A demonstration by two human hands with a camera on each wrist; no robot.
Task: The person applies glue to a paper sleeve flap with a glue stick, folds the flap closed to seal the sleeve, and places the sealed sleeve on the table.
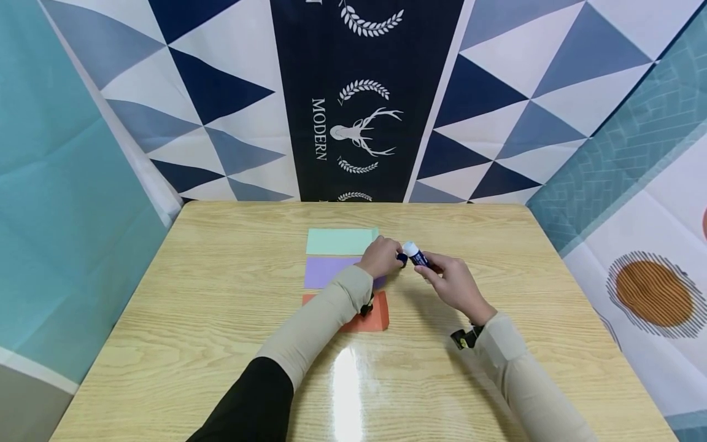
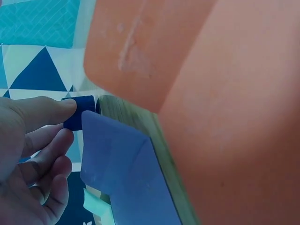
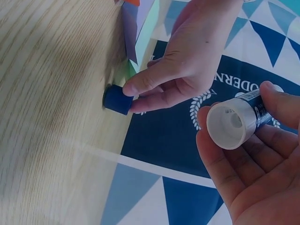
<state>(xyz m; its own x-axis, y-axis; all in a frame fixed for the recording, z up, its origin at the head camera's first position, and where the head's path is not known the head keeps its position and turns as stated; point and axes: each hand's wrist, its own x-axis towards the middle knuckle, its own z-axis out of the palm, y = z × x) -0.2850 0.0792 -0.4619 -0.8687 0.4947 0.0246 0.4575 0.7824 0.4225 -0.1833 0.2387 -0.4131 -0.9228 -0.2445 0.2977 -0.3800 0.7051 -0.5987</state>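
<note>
My left hand pinches a dark blue glue-stick cap between thumb and fingers, low at the tabletop, right of the folded papers. In my right hand is an uncapped glue stick, its white open end pointing up and left toward the cap. The right wrist view shows a hollow white rim at that end; the glue inside sits low or cannot be made out. A green paper, a purple paper and an orange paper lie in a column, partly under my left arm. Whitish smears mark the orange flap.
The papers have raised flaps on their right side. They rest on a light wooden table. Behind it hangs a patterned cloth, with more cloth at both sides. Each wrist carries a small dark camera.
</note>
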